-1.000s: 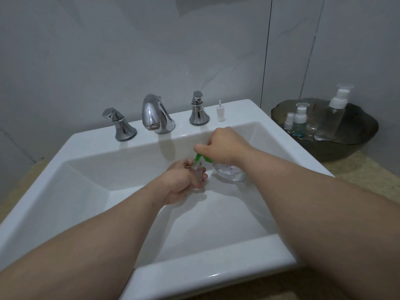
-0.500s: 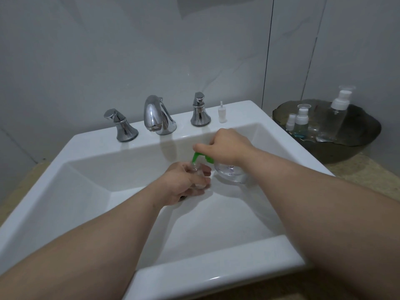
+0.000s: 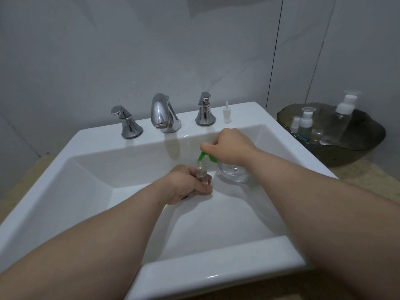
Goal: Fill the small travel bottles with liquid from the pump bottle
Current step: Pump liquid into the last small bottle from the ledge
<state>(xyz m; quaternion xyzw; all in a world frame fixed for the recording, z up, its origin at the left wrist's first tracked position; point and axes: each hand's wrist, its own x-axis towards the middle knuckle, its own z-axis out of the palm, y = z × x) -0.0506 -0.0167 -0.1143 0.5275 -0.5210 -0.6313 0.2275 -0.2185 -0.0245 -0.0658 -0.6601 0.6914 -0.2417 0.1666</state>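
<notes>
Left hand [image 3: 187,184] grips a small clear travel bottle [image 3: 202,173], fingers curled round its body, holding it roughly upright low in the sink [image 3: 93,176] basin. Right hand [image 3: 232,144] is clenched over the green pump head [image 3: 204,156] of the pump bottle [image 3: 232,172]. The pump bottle's clear body sits just beside the travel bottle and seems to rest on the basin slope. The green spout tip points down at the travel bottle's mouth; touching or just above, cannot tell. Fill level in the small bottle is too small to read.

Risks, as I judge them:
- **Missed neck:** the neck is narrow, so any drift of spout or bottle sends liquid down the outside and over the left fingers. A slick grip could let the bottle slip.
- **Tipping:** a hard press could tip the pump bottle, which is held only at the top on sloped porcelain.
- **Overfill:** clear liquid in a clear bottle under dim light makes it easy to miss.

Any spill at least lands in the sink, not on the table [image 3: 372,172].

Behind the hands are the faucet [image 3: 164,113], left tap handle [image 3: 126,124] and right tap handle [image 3: 204,111]. A small white cap [image 3: 226,114] stands on the ledge near the basin edge, where a right forearm swing could knock it in. On the table to the right, a dark bowl [image 3: 368,152] holds a tall foam-pump bottle [image 3: 344,120], a small bottle with teal liquid [image 3: 304,126] and a tiny white-topped bottle [image 3: 294,124].
</notes>
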